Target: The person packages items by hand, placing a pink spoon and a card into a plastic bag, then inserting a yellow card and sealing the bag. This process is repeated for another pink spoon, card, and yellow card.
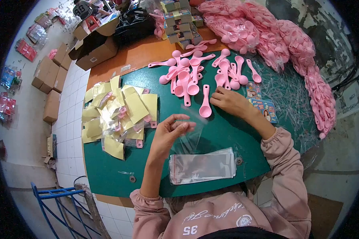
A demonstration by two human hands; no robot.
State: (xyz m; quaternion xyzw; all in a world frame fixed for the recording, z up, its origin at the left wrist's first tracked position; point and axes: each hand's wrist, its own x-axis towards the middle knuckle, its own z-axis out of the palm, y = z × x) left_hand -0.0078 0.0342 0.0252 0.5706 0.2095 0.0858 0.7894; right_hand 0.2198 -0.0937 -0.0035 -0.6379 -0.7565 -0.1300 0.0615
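Note:
My left hand has its fingers curled round a clear plastic bag, which hangs over the green table top. To its right, my right hand reaches to the near edge of the spoon pile, its fingers closed on a pink spoon that they partly hide. A single pink spoon lies between my hands, bowl toward me. Behind it is a loose pile of pink spoons. A stack of clear bags lies flat at the table's front edge.
Left on the table is a heap of bagged spoons with yellow cards. Printed cards lie beside my right wrist. Big bags of pink spoons line the back right. Stacked card bundles and an open carton stand behind.

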